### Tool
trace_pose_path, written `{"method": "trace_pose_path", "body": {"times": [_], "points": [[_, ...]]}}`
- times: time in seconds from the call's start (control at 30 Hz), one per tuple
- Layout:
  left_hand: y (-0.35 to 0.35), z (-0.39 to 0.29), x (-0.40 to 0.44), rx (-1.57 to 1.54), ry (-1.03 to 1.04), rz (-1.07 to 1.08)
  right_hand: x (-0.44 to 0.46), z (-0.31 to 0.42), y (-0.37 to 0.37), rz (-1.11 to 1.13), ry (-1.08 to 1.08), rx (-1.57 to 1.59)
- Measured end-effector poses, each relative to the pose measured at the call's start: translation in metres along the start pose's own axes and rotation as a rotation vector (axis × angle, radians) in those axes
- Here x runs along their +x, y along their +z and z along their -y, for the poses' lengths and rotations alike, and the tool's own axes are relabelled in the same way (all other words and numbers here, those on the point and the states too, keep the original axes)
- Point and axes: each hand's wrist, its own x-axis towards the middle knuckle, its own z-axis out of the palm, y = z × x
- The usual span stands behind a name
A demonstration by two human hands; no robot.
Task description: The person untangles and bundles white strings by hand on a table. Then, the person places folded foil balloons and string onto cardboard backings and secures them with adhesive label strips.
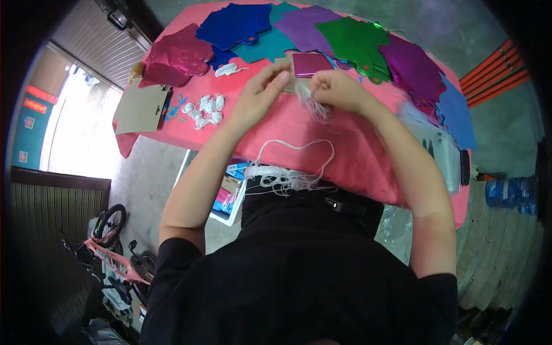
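Looking left to right, we have small string bundles [204, 109] on the table [276, 127], then our left hand [265, 89], fingers bent, any grip unclear; our right hand [338, 90] has its fingers pinched around a white string hank [317, 111] above the table. Uneven pulling could tangle its loose strands. It hangs towards our body, long axis slanting slightly right.

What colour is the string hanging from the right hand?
White: the string hanging from the right hand shows best in the head view.
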Motion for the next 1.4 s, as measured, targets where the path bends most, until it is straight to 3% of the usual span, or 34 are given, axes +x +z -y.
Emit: {"method": "trace_pose_path", "body": {"times": [0.1,0.13,0.23,0.27,0.37,0.4,0.5,0.67,0.77,0.8,0.9,0.93,1.03,1.07,1.17,1.2,1.3,1.4], "points": [[0.023,-0.017,0.013,-0.641,0.166,-0.112,0.003,0.021,-0.007,-0.108,0.008,0.570],[0.033,-0.019,0.014,-0.643,0.167,-0.113,0.004,0.024,-0.004,-0.106,0.009,0.568],[0.055,-0.022,0.015,-0.388,0.173,-0.061,0.004,0.032,0.006,-0.503,-0.101,0.802],[0.055,-0.017,0.014,-0.389,0.174,-0.060,0.004,0.028,0.006,-0.504,-0.100,0.800],[0.055,0.007,0.010,-0.968,-0.229,0.075,0.003,0.006,0.013,-0.718,-0.268,0.491],[0.055,0.001,0.009,-0.967,-0.229,0.075,0.000,0.005,0.013,-0.718,-0.268,0.491],[0.057,-0.016,0.002,-1.453,-0.311,0.016,-0.013,0.006,0.019,-0.613,-0.516,-0.798],[0.051,-0.002,0.000,-1.275,-0.401,-0.151,-0.017,0.012,0.036,-0.516,-0.692,-0.614],[0.047,0.007,-0.004,-1.062,-0.195,-0.064,-0.022,0.010,0.030,-0.578,-0.557,-0.091],[0.046,0.007,-0.006,-1.062,-0.195,-0.061,-0.022,0.009,0.031,-0.580,-0.556,-0.092],[0.043,0.006,-0.011,-0.991,-0.155,0.089,-0.019,0.006,0.030,-0.207,-0.229,0.368],[0.041,0.010,-0.010,-0.992,-0.153,0.088,-0.019,0.008,0.029,-0.205,-0.230,0.366],[0.035,0.025,-0.005,-1.263,-0.042,0.461,-0.021,0.018,0.026,-0.090,0.023,0.444],[0.036,0.027,-0.006,-1.262,-0.041,0.460,-0.020,0.018,0.026,-0.090,0.021,0.444],[0.046,-0.015,-0.013,-1.079,-0.308,0.001,-0.015,0.011,0.026,-0.442,-0.140,-0.084],[0.049,-0.015,-0.012,-1.080,-0.306,0.000,-0.014,0.008,0.026,-0.441,-0.141,-0.086],[0.055,-0.008,-0.010,-1.266,-0.332,0.002,-0.011,0.003,0.027,-0.650,-0.506,-0.810],[0.054,0.007,-0.006,-1.274,-0.310,-0.085,-0.017,0.013,0.040,-0.614,-0.587,-0.768]]}}
